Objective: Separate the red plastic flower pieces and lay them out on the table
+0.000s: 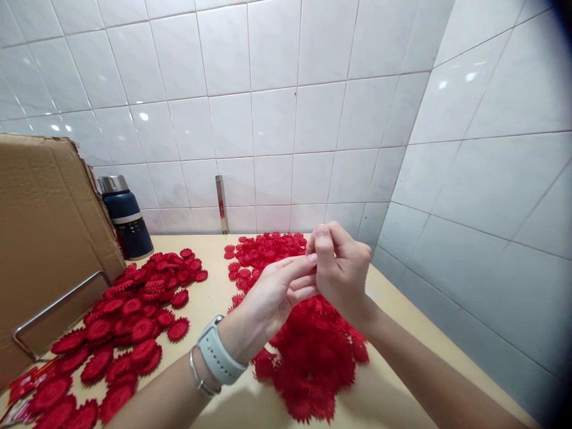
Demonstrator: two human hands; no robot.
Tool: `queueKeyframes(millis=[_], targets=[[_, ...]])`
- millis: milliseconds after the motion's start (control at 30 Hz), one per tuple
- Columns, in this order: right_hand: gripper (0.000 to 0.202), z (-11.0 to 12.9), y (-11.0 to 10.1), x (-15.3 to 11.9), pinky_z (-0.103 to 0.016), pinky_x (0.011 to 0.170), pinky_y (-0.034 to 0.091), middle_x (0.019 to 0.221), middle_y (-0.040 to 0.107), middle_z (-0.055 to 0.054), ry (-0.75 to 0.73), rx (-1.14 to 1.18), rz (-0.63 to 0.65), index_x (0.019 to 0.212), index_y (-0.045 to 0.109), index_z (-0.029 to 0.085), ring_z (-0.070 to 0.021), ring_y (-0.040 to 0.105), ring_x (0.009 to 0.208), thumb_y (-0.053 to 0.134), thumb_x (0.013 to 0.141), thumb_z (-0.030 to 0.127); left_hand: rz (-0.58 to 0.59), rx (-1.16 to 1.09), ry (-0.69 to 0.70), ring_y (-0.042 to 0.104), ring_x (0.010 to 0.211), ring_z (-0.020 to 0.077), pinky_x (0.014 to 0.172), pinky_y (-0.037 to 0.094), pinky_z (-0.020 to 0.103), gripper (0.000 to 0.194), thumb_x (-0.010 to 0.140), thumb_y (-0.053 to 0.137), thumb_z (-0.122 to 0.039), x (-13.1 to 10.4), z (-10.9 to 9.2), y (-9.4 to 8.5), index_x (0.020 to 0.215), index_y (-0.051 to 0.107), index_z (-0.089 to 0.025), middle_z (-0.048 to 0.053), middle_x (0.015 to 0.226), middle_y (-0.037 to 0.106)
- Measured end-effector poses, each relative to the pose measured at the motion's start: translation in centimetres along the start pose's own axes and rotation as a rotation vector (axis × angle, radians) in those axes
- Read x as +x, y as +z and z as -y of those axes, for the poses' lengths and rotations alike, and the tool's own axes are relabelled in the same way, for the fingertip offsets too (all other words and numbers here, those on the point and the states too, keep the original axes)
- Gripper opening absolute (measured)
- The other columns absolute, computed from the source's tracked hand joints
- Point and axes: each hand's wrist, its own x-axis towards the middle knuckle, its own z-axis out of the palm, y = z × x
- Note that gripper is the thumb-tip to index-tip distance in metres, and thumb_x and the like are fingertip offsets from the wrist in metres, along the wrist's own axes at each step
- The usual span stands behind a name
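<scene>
Left hand [277, 292]: raised above the tabletop [214, 298], fingers loosely curled, fingertips meeting the right hand; anything pinched there is too small to tell.
Right hand [339, 268]: fingers bunched together, thumb and forefinger pressed against the left fingertips.
Red flower pile [313, 351]: directly below both hands, not touched.
Second red pile [134, 322]: well to the left, beside the cardboard box [44, 238].
Flask [125, 217]: against the tiled wall.

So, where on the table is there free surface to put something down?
A bare strip of table runs between the left red pile and the right red pile, from the wall to the left wrist. Another strip lies along the right wall. The left side is crowded by the cardboard and flask.
</scene>
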Motion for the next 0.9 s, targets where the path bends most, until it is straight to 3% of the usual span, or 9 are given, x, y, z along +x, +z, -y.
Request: queueKeyframes(millis=[267,500,767,900], targets=[[0.032,0.19,0.0,0.01,-0.019,0.038,0.024,0.044,0.025,0.008,-0.147,-0.079,-0.039,0.052,0.031,0.019,-0.0058,0.024,0.037,0.041,0.082,0.014,0.017,0.011,-0.06,0.06,0.08,0.0153,0.067,0.045,0.023,0.017,0.078,0.059,-0.026,-0.06,-0.17,-0.28,0.085,0.068,-0.014,0.007,0.084,0.066],[0.037,-0.65,0.0,0.1,-0.019,0.036,0.024,0.039,0.029,0.007,-0.205,-0.075,0.014,0.048,0.032,0.019,-0.0052,0.028,0.034,0.04,0.085,0.018,0.026,-0.012,-0.059,0.058,0.091,0.019,0.074,0.046,0.027,0.018,0.079,0.057,-0.025,0.25,0.51,-0.5,0.089,0.067,-0.013,0.01,0.093,0.065],[0.039,-0.03,-0.17,0.06,-0.019,0.037,0.027,0.038,0.035,0.006,-0.195,-0.066,0.061,0.048,0.035,0.019,-0.006,0.033,0.035,0.039,0.087,0.021,0.007,-0.038,-0.077,0.059,0.089,0.0187,0.074,0.046,0.028,0.012,0.077,0.06,-0.023,0.19,0.34,-0.36,0.08,0.065,-0.013,0.009,0.091,0.065],[0.034,0.05,-0.48,0.54,-0.02,0.039,0.032,0.042,0.042,0.005,-0.049,0.006,0.133,0.055,0.043,0.019,-0.0073,0.04,0.037,0.041,0.088,0.029,-0.045,-0.076,-0.072,0.061,0.081,0.0166,0.074,0.047,0.029,0.011,0.075,0.062,-0.023,0.18,0.15,-0.44,0.078,0.066,-0.013,0.007,0.082,0.066]])
